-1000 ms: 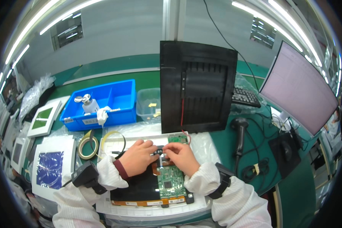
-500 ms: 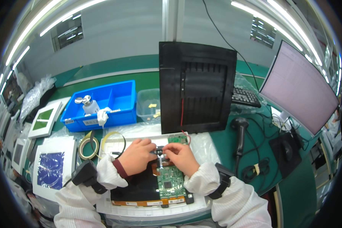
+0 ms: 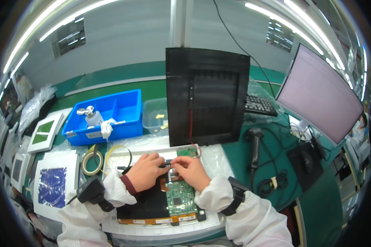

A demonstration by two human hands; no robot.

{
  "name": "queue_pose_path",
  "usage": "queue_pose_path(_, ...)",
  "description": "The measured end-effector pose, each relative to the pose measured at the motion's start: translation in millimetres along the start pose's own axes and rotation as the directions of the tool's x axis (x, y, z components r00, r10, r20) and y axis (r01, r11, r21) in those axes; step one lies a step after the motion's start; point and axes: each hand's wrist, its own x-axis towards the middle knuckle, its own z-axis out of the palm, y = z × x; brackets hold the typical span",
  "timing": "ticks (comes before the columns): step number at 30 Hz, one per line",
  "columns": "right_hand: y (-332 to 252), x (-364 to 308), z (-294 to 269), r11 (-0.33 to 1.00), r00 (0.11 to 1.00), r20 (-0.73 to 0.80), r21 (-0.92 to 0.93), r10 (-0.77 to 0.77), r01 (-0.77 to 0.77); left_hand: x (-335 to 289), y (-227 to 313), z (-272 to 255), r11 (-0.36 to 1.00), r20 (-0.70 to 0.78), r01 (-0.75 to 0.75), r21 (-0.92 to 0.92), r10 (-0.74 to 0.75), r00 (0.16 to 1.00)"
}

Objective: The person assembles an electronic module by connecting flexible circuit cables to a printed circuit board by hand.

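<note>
Over the upper part of an opened display panel (image 3: 144,206) in a white frame, my two hands meet fingertip to fingertip. My left hand (image 3: 146,172) is closed, its fingers at one end of a small black part (image 3: 167,164). Pinched at the part's other end, my right hand (image 3: 192,172) has thumb and forefinger together. The part's exact kind is hidden by the fingers. Just below them lies a green circuit board (image 3: 180,197), with an orange strip along the panel's near edge. A smaller green board (image 3: 187,152) sits beyond my right hand, with a red wire rising from it.
A black plastic cover (image 3: 210,99) stands upright behind the panel. A blue divided bin (image 3: 127,123) with a bottle, a clear tub (image 3: 154,117) and a tape roll (image 3: 92,161) are to the left. A barcode scanner (image 3: 254,148), cables, mouse, keyboard and monitor (image 3: 321,94) occupy the right.
The whole view has shifted slightly left. Both hands remain at the small black part, with the fingers moved only slightly around it.
</note>
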Motion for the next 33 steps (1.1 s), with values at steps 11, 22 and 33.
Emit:
queue_pose_path(11,1,0,2,1.0,1.0,-0.003,-0.003,-0.007,0.007,-5,0,4,0.998,-0.012,0.057,-0.013,-0.057,0.998)
queue_pose_path(22,-2,-1,1,1.0,1.0,0.003,-0.001,0.014,-0.014,-5,-4,5,0.993,-0.009,0.081,-0.091,-0.082,0.997)
queue_pose_path(33,-14,-5,0,0.997,0.998,-0.003,-0.03,0.066,-0.067,-44,-57,-45,0.944,-0.428,0.3,-0.138,-0.33,0.842)
